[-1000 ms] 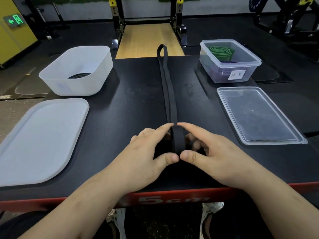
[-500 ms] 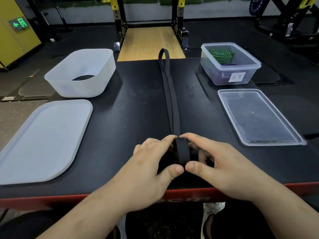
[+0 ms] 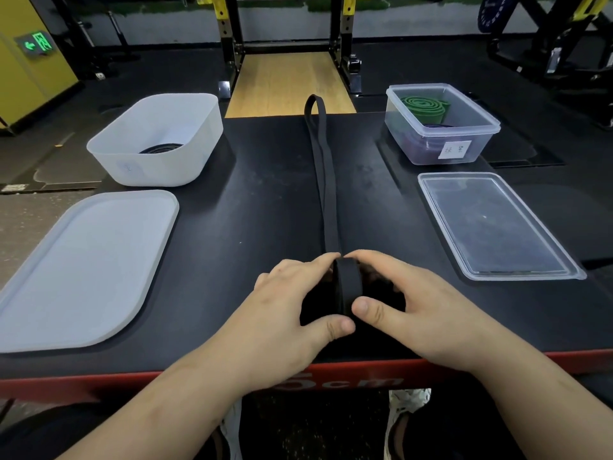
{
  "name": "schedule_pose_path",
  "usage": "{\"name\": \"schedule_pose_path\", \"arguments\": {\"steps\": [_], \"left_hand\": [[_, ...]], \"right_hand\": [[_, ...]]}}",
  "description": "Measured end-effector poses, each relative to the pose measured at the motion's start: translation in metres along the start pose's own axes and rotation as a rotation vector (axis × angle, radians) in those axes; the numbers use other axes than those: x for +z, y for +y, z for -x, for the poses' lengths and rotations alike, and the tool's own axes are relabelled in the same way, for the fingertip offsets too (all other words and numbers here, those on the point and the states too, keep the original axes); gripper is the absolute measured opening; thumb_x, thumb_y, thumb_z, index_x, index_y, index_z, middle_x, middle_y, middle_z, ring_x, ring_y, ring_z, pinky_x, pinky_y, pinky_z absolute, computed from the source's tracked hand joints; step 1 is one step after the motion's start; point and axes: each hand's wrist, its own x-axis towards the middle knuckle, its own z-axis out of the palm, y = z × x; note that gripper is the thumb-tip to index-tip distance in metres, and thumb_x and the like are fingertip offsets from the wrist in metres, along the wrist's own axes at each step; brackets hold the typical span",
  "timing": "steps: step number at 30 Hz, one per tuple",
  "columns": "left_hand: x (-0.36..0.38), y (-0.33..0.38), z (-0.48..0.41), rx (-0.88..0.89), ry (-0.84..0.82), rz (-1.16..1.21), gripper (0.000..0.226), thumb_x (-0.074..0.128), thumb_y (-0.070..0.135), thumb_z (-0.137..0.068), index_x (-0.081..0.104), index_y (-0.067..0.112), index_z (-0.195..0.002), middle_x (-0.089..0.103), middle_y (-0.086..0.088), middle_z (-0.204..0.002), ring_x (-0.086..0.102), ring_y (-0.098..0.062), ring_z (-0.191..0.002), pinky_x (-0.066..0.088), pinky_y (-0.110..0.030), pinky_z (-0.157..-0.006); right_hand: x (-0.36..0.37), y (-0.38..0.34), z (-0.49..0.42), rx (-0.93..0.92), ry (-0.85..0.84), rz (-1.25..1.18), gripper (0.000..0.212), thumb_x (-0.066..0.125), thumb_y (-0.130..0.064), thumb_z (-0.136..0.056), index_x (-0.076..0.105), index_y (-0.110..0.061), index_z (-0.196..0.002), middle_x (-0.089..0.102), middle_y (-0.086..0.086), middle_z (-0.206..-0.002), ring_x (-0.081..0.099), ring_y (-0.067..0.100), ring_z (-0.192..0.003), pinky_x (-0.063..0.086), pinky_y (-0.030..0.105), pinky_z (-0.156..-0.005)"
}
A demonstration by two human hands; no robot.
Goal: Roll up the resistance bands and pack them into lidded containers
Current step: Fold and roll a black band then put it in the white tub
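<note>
Currently left hand (image 3: pixel 292 310) and right hand (image 3: pixel 421 313) both grip the black roll (image 3: pixel 347 287) at the table (image 3: pixel 258 210) near edge, thumbs and fingers curled round its sides. The unrolled band (image 3: pixel 326 200) runs straight to the table's far edge. Tub (image 3: pixel 166 167) holding a black coil (image 3: pixel 161 148) sits table far-left, white lid (image 3: pixel 83 267) near-left. Box (image 3: pixel 464 151) with a green roll (image 3: pixel 423 106) sits far-right, clear lid (image 3: pixel 497 227) near-right.

We see a matt black counter (image 3: pixel 265 210) with a faint sheen, and on it a matt, rubbery black band (image 3: pixel 326 194). The left tub (image 3: pixel 159 161) and left lid (image 3: pixel 86 267) look like frosted, milky plastic. The right tub (image 3: pixel 457 131) and right lid (image 3: pixel 491 227) look like clear, glossy plastic, and the tub has a white paper label (image 3: pixel 453 150). The far platform (image 3: pixel 288 84) is smooth pale wood.
</note>
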Motion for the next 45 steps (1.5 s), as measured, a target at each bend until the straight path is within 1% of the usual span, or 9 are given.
{"name": "schedule_pose_path", "arguments": {"steps": [3, 9, 14, 19, 25, 30, 35, 39, 45], "left_hand": [[0.0, 0.0, -0.004, 0.021, -0.011, -0.026, 0.065, 0.057, 0.063, -0.091, 0.018, 0.065, -0.143, 0.031, 0.056, -0.125, 0.023, 0.019, -0.129, 0.028, -0.025, -0.112], [0.0, -0.01, -0.002, -0.054, -0.016, 0.006, 0.078, 0.058, 0.072, -0.086, 0.009, 0.068, -0.146, 0.035, 0.034, -0.143, 0.032, -0.004, -0.14, 0.035, -0.036, -0.115], [0.002, -0.011, -0.006, -0.064, 0.015, -0.003, 0.071, 0.047, 0.077, -0.086, 0.01, 0.065, -0.145, 0.038, 0.03, -0.144, 0.035, -0.007, -0.141, 0.038, -0.037, -0.113], [-0.003, -0.006, -0.008, -0.078, 0.023, 0.058, 0.076, 0.065, 0.064, -0.085, 0.009, 0.079, -0.135, 0.044, 0.028, -0.138, 0.036, -0.006, -0.139, 0.036, -0.036, -0.112], [-0.003, -0.006, -0.018, -0.054, 0.004, -0.019, 0.077, 0.056, 0.069, -0.089, 0.009, 0.063, -0.149, 0.034, 0.037, -0.128, 0.029, -0.001, -0.138, 0.031, -0.034, -0.117], [-0.006, -0.005, -0.019, -0.079, -0.003, 0.027, 0.08, 0.065, 0.063, -0.087, 0.002, 0.082, -0.132, 0.039, 0.026, -0.138, 0.034, -0.009, -0.138, 0.036, -0.037, -0.112], [-0.006, -0.006, -0.026, -0.089, -0.007, -0.022, 0.07, 0.053, 0.072, -0.086, 0.006, 0.073, -0.138, 0.037, 0.027, -0.133, 0.033, -0.011, -0.131, 0.032, -0.031, -0.104], [-0.01, 0.0, -0.028, -0.092, -0.015, 0.003, 0.06, 0.058, 0.063, -0.088, 0.009, 0.078, -0.119, 0.043, 0.028, -0.119, 0.034, -0.009, -0.124, 0.028, -0.027, -0.098], [-0.005, 0.003, -0.01, -0.062, -0.024, 0.018, 0.051, 0.049, 0.074, -0.084, 0.015, 0.083, -0.12, 0.043, 0.026, -0.127, 0.036, -0.009, -0.123, 0.038, -0.031, -0.099]], "right_hand": [[0.001, 0.0, -0.001, 0.012, 0.022, 0.014, 0.064, 0.061, -0.071, -0.084, 0.039, -0.06, -0.143, 0.057, -0.031, -0.135, 0.05, -0.007, -0.131, 0.045, 0.035, -0.11], [0.002, -0.002, -0.005, 0.031, 0.035, 0.008, 0.057, 0.057, -0.07, -0.083, 0.041, -0.067, -0.138, 0.056, -0.035, -0.131, 0.049, -0.012, -0.128, 0.043, 0.026, -0.108], [0.003, -0.001, -0.006, 0.044, 0.034, 0.007, 0.072, 0.059, -0.07, -0.082, 0.032, -0.064, -0.148, 0.057, -0.032, -0.131, 0.05, -0.011, -0.127, 0.041, 0.023, -0.107], [0.004, -0.002, -0.011, 0.054, 0.056, 0.056, 0.067, 0.047, -0.075, -0.081, 0.036, -0.064, -0.145, 0.054, -0.036, -0.123, 0.046, -0.015, -0.123, 0.037, 0.009, -0.094], [0.0, 0.0, -0.011, 0.057, 0.012, 0.011, 0.073, 0.058, -0.071, -0.081, 0.026, -0.069, -0.146, 0.05, -0.032, -0.142, 0.045, -0.009, -0.133, 0.041, 0.027, -0.111], [0.0, -0.001, -0.02, 0.072, 0.038, 0.065, 0.068, 0.042, -0.077, -0.079, 0.022, -0.073, -0.144, 0.045, -0.044, -0.128, 0.034, -0.03, -0.12, 0.031, -0.001, -0.094], [-0.003, 0.001, -0.02, 0.071, 0.022, 0.043, 0.077, 0.058, -0.073, -0.079, 0.018, -0.074, -0.145, 0.055, -0.034, -0.121, 0.051, -0.011, -0.118, 0.041, 0.013, -0.097], [-0.001, 0.003, -0.019, 0.055, 0.065, 0.047, 0.068, 0.057, -0.065, -0.087, 0.025, -0.07, -0.146, 0.058, -0.027, -0.133, 0.053, -0.003, -0.124, 0.046, 0.031, -0.107], [0.0, 0.001, -0.005, -0.004, 0.064, 0.037, 0.056, 0.058, -0.065, -0.089, 0.04, -0.064, -0.142, 0.065, -0.029, -0.11, 0.061, -0.003, -0.111, 0.045, 0.018, -0.092]]}}
